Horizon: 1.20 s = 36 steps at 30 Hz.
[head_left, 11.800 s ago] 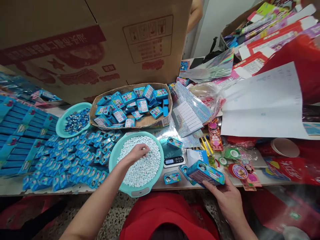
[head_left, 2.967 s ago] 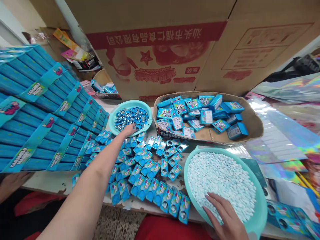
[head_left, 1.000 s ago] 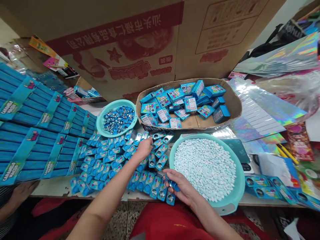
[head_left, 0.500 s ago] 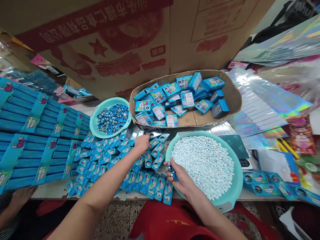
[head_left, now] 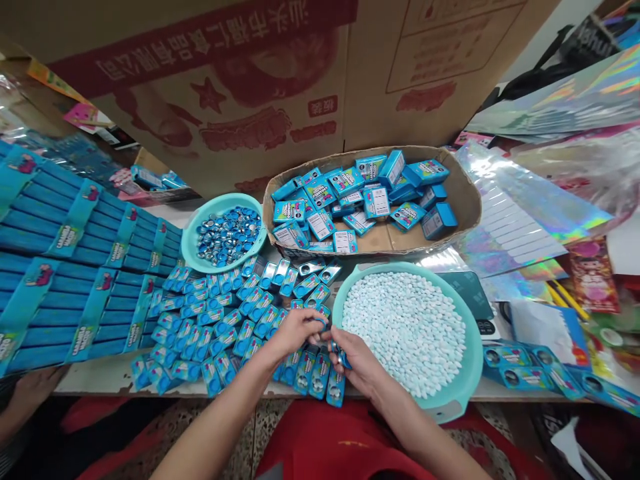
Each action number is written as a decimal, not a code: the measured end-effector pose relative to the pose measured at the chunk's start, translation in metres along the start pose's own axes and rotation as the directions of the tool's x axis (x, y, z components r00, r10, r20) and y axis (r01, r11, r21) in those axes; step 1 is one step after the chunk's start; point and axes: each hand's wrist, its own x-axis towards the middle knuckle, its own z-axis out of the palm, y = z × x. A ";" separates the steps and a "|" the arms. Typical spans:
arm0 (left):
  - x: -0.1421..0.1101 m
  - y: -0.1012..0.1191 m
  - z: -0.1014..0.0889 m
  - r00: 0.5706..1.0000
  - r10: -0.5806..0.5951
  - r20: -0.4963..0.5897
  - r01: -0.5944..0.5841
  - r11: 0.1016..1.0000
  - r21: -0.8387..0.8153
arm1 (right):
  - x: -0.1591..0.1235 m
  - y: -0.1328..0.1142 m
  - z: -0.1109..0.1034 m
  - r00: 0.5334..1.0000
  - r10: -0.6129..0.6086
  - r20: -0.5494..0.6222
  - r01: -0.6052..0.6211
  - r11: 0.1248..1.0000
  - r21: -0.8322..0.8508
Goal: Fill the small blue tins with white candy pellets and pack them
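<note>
My left hand (head_left: pixel 301 328) is closed in a pinch at what looks like a small blue round lid, just above the small blue candy boxes (head_left: pixel 227 323). Beside it, my right hand (head_left: pixel 356 360) curls round several blue and silver lids (head_left: pixel 342 358) at the left rim of a large turquoise basin (head_left: pixel 473 373). Pale blue and white candies (head_left: pixel 405 330) fill that basin. Boxes nearest me show candies through round openings; many farther left have blue lids in theirs. A smaller turquoise bowl (head_left: pixel 187 250) at the back left holds loose lids (head_left: pixel 227 233).
A low cardboard tray (head_left: pixel 385 245) of blue boxes stands behind, before a big carton (head_left: pixel 280 80). Stacked blue display packs (head_left: pixel 75 273) rise at left, near another person's hand (head_left: pixel 35 393). At right lie a scale (head_left: pixel 465 293), shiny sheets (head_left: pixel 520 213) and more boxes (head_left: pixel 525 367).
My left hand has come back from the far rows of boxes, toward me and right, to beside my right hand. My right hand stays by the basin with the lids. The view shifted slightly.
</note>
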 end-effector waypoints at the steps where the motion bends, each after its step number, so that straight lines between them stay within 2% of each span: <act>1: 0.004 0.000 -0.007 0.999 -0.027 -0.047 0.029 0.999 0.033 | -0.002 -0.001 0.000 1.000 -0.004 0.018 0.003 0.999 0.040; 3: 0.012 0.003 -0.022 0.989 -0.024 -0.147 0.055 0.977 0.208 | -0.007 -0.004 0.000 0.999 -0.028 0.045 0.024 0.996 0.087; 4: 0.016 0.006 -0.028 0.985 -0.005 -0.175 0.066 0.936 0.346 | -0.010 -0.006 -0.001 0.998 -0.036 0.059 0.031 0.996 0.082; 7: 0.028 0.018 -0.039 0.982 0.033 -0.183 0.109 0.696 0.709 | -0.016 -0.010 -0.004 0.995 -0.038 0.090 0.037 0.999 0.011; 9: 0.036 0.026 -0.039 0.985 0.015 -0.173 0.131 0.585 0.800 | -0.018 -0.012 -0.008 0.994 -0.042 0.097 0.044 0.999 -0.017; 15: 0.062 0.036 -0.027 0.978 -0.098 -0.182 0.207 0.488 0.848 | -0.016 -0.019 -0.016 0.997 -0.061 0.036 0.058 0.996 0.069; 19: 0.071 0.035 -0.022 0.972 -0.125 -0.201 0.236 0.464 0.854 | -0.011 -0.024 -0.017 0.998 -0.056 0.036 0.050 0.989 0.142; 24: 0.068 0.036 -0.024 0.971 -0.104 -0.215 0.238 0.482 0.843 | -0.010 -0.028 -0.014 0.999 0.009 -0.035 -0.002 0.980 0.201; 27: 0.052 0.037 -0.022 0.972 -0.046 -0.231 0.223 0.492 0.841 | -0.012 -0.027 -0.014 0.991 0.025 -0.130 0.003 0.979 0.206; 29: 0.031 0.035 -0.016 0.978 0.075 -0.194 0.117 0.571 0.813 | -0.013 -0.025 -0.013 0.986 0.013 -0.168 0.021 0.979 0.203; 31: 0.006 0.028 -0.004 0.966 0.255 -0.049 -0.148 0.697 0.702 | -0.015 -0.020 -0.012 0.989 -0.005 -0.150 0.036 0.979 0.203; 33: -0.018 0.015 0.010 0.896 0.435 0.093 -0.417 0.747 0.517 | -0.017 -0.012 -0.008 0.994 -0.023 -0.104 0.043 0.980 0.193; 34: -0.028 0.008 0.016 0.859 0.495 0.129 -0.495 0.738 0.458 | -0.019 -0.008 -0.006 0.996 -0.030 -0.085 0.045 0.983 0.179; 36: -0.042 -0.007 0.027 0.807 0.578 0.117 -0.562 0.692 0.453 | -0.021 0.000 -0.001 0.997 -0.046 -0.062 0.054 0.991 0.126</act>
